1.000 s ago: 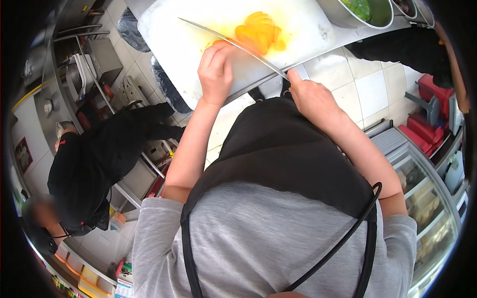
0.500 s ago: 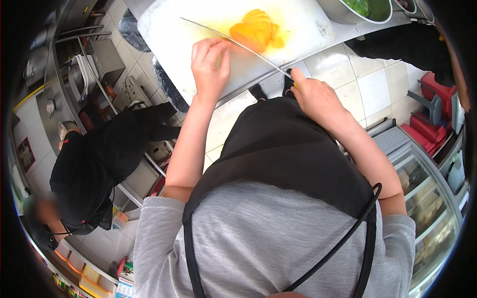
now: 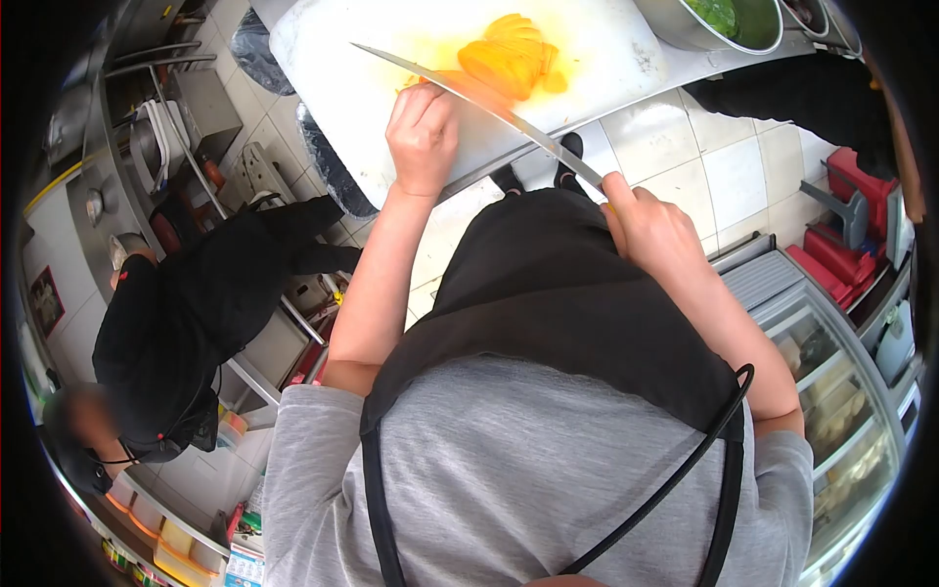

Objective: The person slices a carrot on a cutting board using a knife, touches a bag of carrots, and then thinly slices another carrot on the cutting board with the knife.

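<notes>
My right hand [image 3: 657, 230] is wrapped round the handle of a long kitchen knife [image 3: 548, 144]; a bit of yellow handle shows. The blade slants up and left over a white cutting board [image 3: 342, 108]. Curled fingers of my left hand [image 3: 424, 142] press down at the near side of the blade, against orange vegetable pieces [image 3: 455, 78] that look like carrot. My fingers and the blade partly hide those pieces. Just beyond the blade lies a fanned pile of thin orange slices [image 3: 509, 59]. Orange juice stains the board around it.
A metal container with green leaves [image 3: 712, 18] stands right of the board. On the left, a person in black [image 3: 186, 303] works at a metal counter. Another dark-clothed person [image 3: 792, 103] is at right. Red chairs [image 3: 846, 225] and a glass display case [image 3: 831, 391] stand at lower right.
My right hand has drawn the knife back, down and to the right. The fingers of my left hand have curled in tighter, close to the blade.
</notes>
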### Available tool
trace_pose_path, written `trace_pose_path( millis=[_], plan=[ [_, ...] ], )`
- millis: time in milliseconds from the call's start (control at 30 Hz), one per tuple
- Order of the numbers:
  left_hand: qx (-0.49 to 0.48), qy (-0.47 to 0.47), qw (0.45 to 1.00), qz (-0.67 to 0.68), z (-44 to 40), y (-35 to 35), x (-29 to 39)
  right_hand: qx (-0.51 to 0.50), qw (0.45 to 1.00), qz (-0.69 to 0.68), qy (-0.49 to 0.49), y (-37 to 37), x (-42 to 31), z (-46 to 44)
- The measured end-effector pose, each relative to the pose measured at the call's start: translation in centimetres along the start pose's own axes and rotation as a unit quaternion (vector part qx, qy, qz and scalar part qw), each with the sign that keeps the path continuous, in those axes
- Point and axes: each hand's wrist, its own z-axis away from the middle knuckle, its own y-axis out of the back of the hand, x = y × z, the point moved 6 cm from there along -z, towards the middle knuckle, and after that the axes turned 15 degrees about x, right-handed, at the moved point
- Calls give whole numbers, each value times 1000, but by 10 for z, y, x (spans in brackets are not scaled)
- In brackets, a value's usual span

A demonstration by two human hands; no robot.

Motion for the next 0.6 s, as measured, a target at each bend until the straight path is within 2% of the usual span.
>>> trace_pose_path(
  millis=[367,433,600],
  plan=[
    [6,6,1000,9,3,-2,-3,-19,1000,10,5,-6,0,-2],
    [6,7,1000,9,2,-3,-3,-35,998,-42,-20,-18,2,-14],
    [11,16,1000,10,1,-3,-3,-33,997,-68,-13,-40,2,-46]
  ],
)
